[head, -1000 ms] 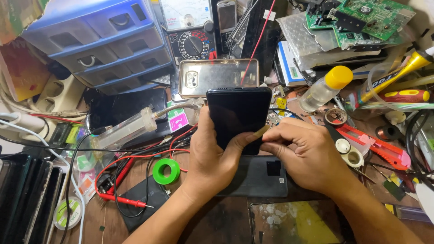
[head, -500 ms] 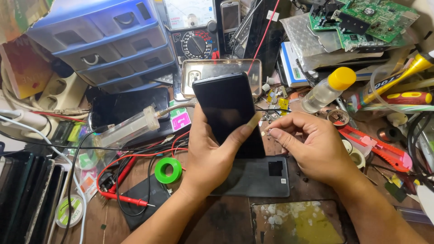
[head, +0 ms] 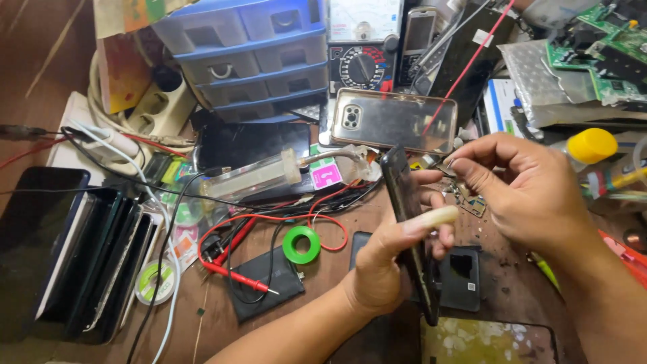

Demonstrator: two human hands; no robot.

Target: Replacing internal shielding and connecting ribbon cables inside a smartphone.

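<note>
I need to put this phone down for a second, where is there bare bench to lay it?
Bare wood shows between the green tape ring and the left hand, and lower left between the black pouch and the stack of phones. The back edge by the blue drawer unit, meter and circuit boards is crowded.

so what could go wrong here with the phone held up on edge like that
The left hand pinches the black phone edge-on by thumb and fingertips only, so it could slip onto the dark back cover below. The right hand hovers at its top edge over small loose parts, which a nudge might scatter. The red probe lead lies close to the left wrist and could snag.
</note>
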